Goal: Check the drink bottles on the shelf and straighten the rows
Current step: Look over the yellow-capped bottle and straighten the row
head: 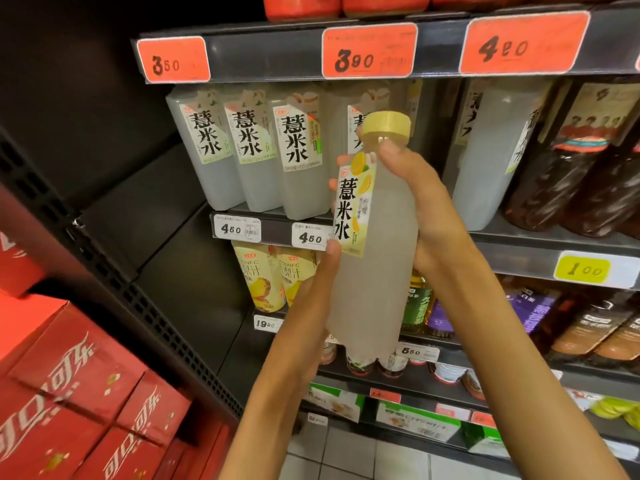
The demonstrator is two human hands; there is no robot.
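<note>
Holding 1 pale, cloudy drink bottle (372, 258) upright in front of the shelf (519, 237), you have it raised clear of the rows, its yellow cap (386, 125) level with the labels of the bottles behind. Your right hand (420, 209) wraps the upper body and shoulder from the right, thumb up near the neck just under the cap, fingers curled round the far side. Your left hand (311, 289) grasps the lower body from the left, its thumb pressed on the bottom corner of the white-and-yellow label (353, 206), which faces you.

Behind the bottle, a row of matching pale bottles (263, 154) stands on the shelf, 3 of them plainly visible to the left and another partly hidden by the one you hold. To the right stand 1 more pale bottle (491, 161) and dark bottles (571, 174). Orange price tags (369, 51) line the shelf edge above; white ones (237, 230) and a yellow one (581, 270) line the edge below. Yellow juice bottles (263, 278) sit 1 level down. Red cartons (79, 393) are stacked at lower left.
</note>
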